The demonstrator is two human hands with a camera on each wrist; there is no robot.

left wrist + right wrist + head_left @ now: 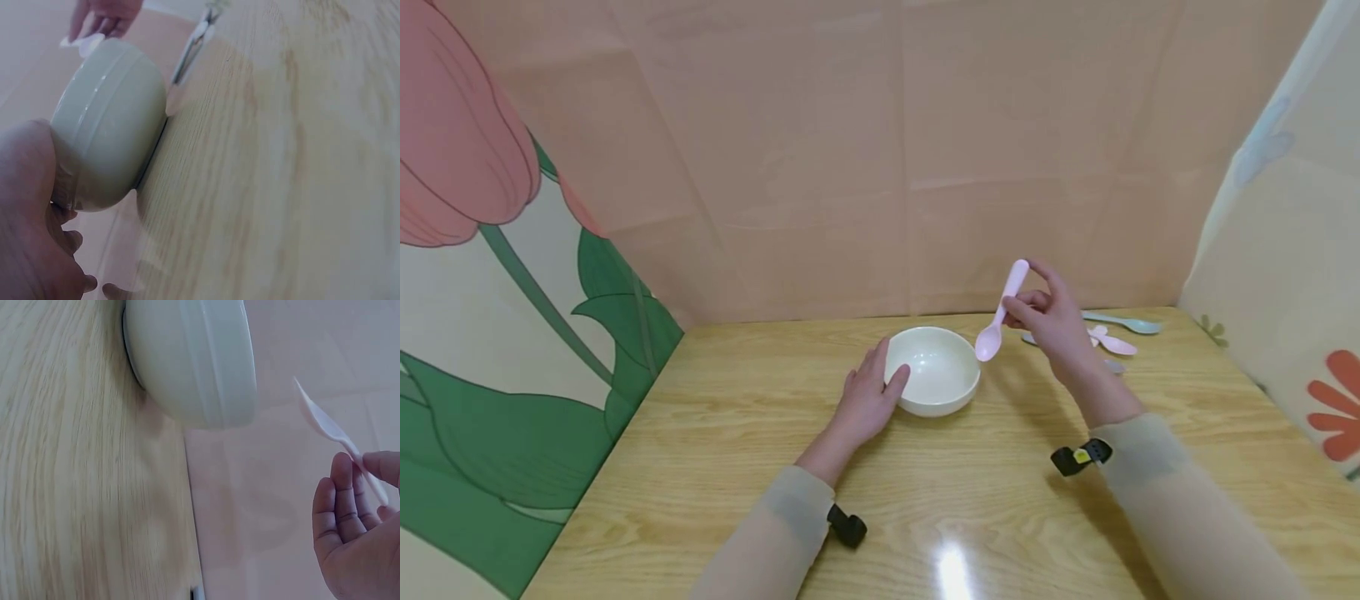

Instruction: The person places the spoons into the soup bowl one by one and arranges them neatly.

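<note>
A white bowl (934, 371) stands upright on the wooden table. At its left side, my left hand (865, 402) holds the rim, the thumb over the near edge and the fingers along the outer wall. My right hand (1058, 329) pinches a pale pink spoon (1013, 283) by its handle between thumb and fingers. The spoon's head points down, close to the bowl's right rim and above the table. In the right wrist view the spoon (322, 419) appears edge-on, apart from the bowl (194, 362).
Behind the right hand lie several more utensils: a blue-green spoon (1138, 326), a pink one (1116, 344) and a greyish one partly hidden by the hand. A peach cloth backdrop (790, 208) rises at the table's far edge, with printed panels at both sides.
</note>
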